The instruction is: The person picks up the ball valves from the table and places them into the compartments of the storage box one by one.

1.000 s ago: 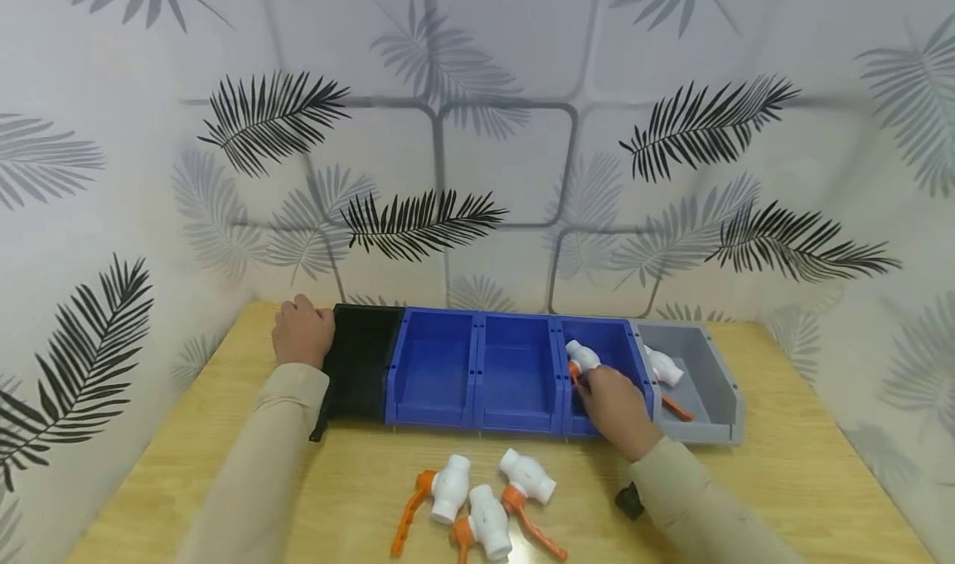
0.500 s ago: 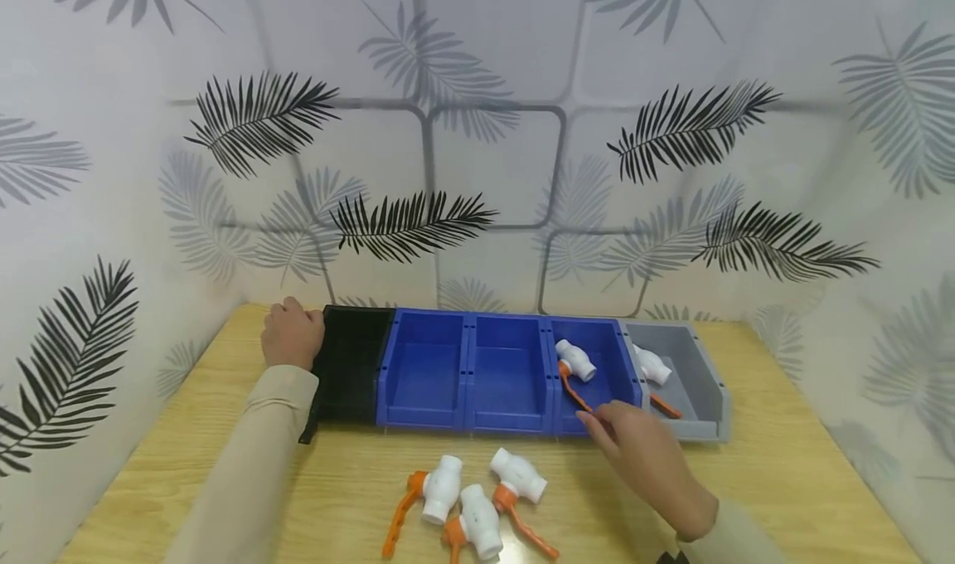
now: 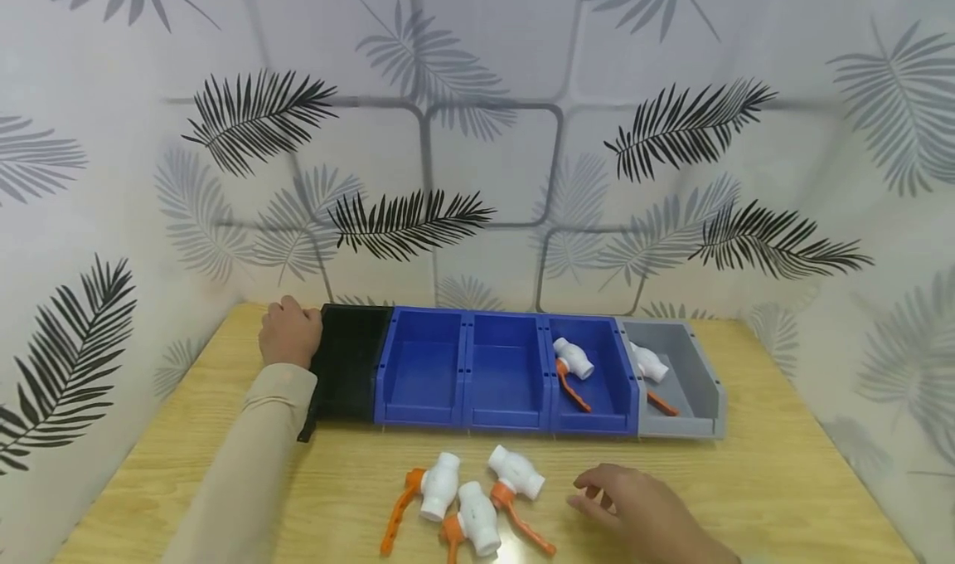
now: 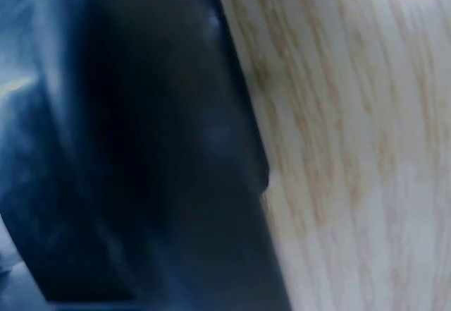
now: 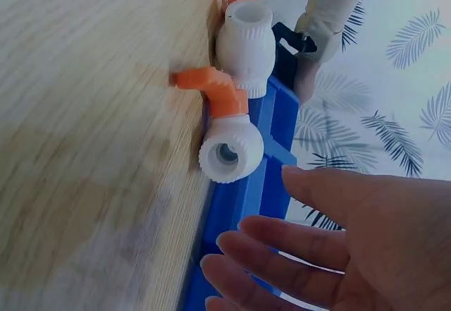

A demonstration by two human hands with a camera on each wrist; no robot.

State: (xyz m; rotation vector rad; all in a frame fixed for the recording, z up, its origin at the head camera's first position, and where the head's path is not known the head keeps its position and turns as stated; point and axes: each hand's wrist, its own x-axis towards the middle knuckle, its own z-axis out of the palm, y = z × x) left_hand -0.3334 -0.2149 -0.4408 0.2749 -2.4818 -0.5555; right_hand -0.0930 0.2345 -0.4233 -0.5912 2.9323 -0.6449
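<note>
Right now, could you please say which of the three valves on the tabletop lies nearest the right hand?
The rightmost valve; the middle valve and the leftmost valve both lie farther left of the right hand.

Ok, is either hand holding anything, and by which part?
The right hand holds nothing. The left hand is at the black bin's left edge; whether it grips cannot be told.

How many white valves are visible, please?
5: left valve, middle valve and right valve on the table; fourth valve in the rightmost blue bin; fifth valve in the grey bin. The black bin is too dark to judge.
</note>
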